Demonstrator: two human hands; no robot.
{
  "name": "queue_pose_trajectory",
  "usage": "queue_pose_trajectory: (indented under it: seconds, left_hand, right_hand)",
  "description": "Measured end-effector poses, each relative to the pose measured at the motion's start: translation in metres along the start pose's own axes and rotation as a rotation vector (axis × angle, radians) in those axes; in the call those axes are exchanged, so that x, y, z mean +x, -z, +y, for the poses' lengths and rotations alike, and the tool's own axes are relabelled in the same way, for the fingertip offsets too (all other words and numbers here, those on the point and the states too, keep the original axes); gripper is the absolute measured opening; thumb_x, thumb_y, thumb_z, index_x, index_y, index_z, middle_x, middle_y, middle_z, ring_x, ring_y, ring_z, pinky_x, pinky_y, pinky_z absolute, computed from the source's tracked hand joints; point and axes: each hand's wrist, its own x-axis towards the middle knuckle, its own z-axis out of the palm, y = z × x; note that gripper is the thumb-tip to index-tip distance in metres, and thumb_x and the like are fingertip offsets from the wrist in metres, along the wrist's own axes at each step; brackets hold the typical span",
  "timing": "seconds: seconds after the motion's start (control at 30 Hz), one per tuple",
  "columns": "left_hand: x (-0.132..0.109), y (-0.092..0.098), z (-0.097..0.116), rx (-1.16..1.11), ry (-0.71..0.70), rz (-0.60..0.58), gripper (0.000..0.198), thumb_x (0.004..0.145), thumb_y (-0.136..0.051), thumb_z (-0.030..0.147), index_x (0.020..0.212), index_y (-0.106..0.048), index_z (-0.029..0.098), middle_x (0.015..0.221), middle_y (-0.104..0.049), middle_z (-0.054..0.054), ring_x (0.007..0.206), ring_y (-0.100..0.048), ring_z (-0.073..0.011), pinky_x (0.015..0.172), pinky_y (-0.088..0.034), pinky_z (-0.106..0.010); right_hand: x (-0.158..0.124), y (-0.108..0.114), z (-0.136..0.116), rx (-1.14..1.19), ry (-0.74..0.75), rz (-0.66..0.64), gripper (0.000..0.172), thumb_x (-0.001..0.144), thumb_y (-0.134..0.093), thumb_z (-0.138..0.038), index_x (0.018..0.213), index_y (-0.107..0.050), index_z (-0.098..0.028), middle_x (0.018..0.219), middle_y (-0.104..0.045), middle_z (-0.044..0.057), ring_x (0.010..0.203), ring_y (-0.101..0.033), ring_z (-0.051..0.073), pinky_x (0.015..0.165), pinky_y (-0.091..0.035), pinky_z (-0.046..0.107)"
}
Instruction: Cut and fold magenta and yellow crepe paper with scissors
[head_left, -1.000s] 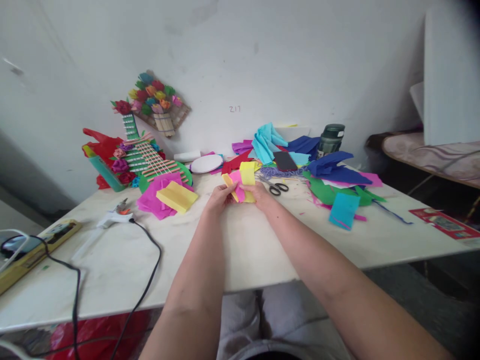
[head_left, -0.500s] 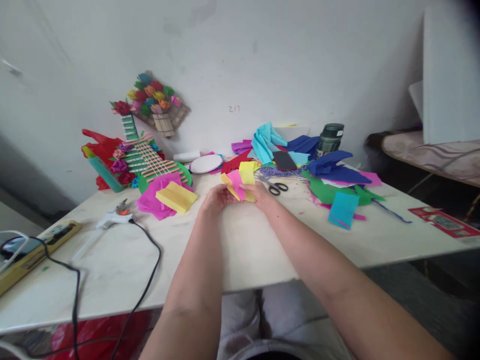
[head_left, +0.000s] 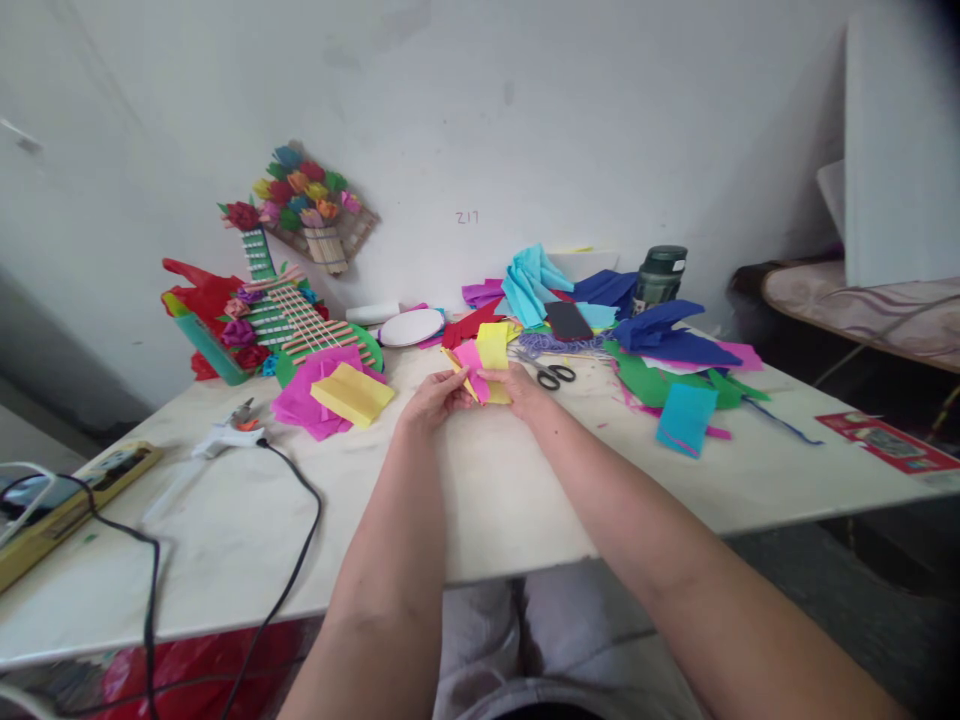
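Both hands meet over the middle of the white table, gripping one small bundle of yellow and pink crepe paper [head_left: 491,348]. My left hand [head_left: 437,398] is closed on the bundle's left edge, its thumb pressed against the pink strip. On the right side, my right hand [head_left: 523,388] pinches the yellow paper, with some of its fingers hidden behind. A pair of black-handled scissors [head_left: 553,376] lies just to the right of my right hand. Magenta paper [head_left: 304,400] with a folded yellow piece [head_left: 354,394] on it lies left of my left hand.
On the white table [head_left: 495,500], a glue gun [head_left: 229,432] with a black cord and a power strip [head_left: 82,505] are at left. Behind are a paper-flower guitar [head_left: 300,320], a phone [head_left: 568,322] and a bottle [head_left: 660,277]. Coloured paper [head_left: 675,340] is heaped at right.
My left thumb has moved onto the pink strip, and the left edge of the paper bundle is folded in more narrowly. My right hand has hardly moved.
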Motion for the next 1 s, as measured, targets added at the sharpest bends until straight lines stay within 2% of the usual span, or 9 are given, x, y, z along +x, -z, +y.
queue_pose_trajectory:
  seconds: [0.17,0.5,0.67,1.0]
  left_hand:
    - [0.002,0.001,-0.001,0.054,-0.036,0.047,0.028,0.063,-0.071,0.035,0.072,-0.060,0.012,0.055,-0.059,-0.001,0.043,-0.051,-0.0075,0.045,-0.041,-0.020]
    - [0.000,-0.003,0.004,0.040,-0.039,0.119,0.037,0.054,-0.077,0.033,0.082,-0.063,0.012,0.073,-0.064,-0.005,0.062,-0.059,-0.0129,0.058,-0.047,-0.026]
    - [0.004,0.001,0.000,0.051,-0.057,0.193,0.038,0.052,-0.078,0.031,0.082,-0.063,0.012,0.074,-0.065,-0.005,0.062,-0.060,-0.0135,0.059,-0.047,-0.026]
    - [0.007,0.000,-0.003,0.071,-0.031,0.224,0.038,0.049,-0.079,0.030,0.077,-0.063,0.011,0.069,-0.064,-0.005,0.061,-0.060,-0.0150,0.061,-0.047,-0.028]
  right_hand:
    - [-0.001,-0.002,-0.001,0.003,-0.036,0.004,0.032,0.051,-0.073,-0.023,0.080,-0.063,-0.015,0.073,-0.069,0.004,0.074,-0.065,0.021,0.067,-0.050,0.032]
    - [0.004,0.002,0.006,-0.025,0.011,0.030,0.040,0.046,-0.075,-0.020,0.084,-0.063,-0.016,0.076,-0.070,0.004,0.074,-0.065,0.019,0.072,-0.050,0.032]
    - [0.004,0.003,0.007,-0.140,0.063,0.082,0.040,0.047,-0.074,-0.020,0.086,-0.063,-0.017,0.075,-0.070,0.003,0.074,-0.065,0.019,0.072,-0.049,0.032]
    - [0.005,0.004,0.009,-0.226,0.097,0.119,0.035,0.049,-0.073,-0.020,0.082,-0.064,-0.017,0.077,-0.069,0.003,0.071,-0.063,0.017,0.071,-0.049,0.031]
